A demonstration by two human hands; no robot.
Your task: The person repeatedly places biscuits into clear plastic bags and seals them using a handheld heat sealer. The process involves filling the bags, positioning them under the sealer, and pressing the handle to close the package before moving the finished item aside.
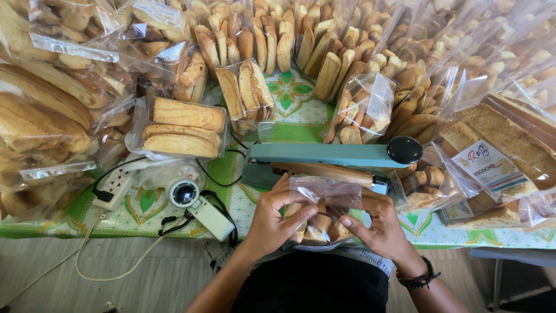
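Note:
I hold a clear plastic bag of biscuits [322, 223] with both hands at the table's near edge. My left hand [272, 220] grips its left side, fingers across the front. My right hand [379, 223] pinches the right side near the bag's open top. Just beyond the bag lies a teal impulse bag sealer [336, 155] with a black round knob [404, 150] on its lever arm; the bag's top edge sits close under the sealer's front.
Clear bags of toasted bread slices and biscuits crowd the table: stacked slices [182, 126] at left, a labelled bag [492, 165] at right, more behind. A white power strip [114, 186], a small white device with a round lens [186, 194] and cables lie on the green patterned tablecloth [292, 90].

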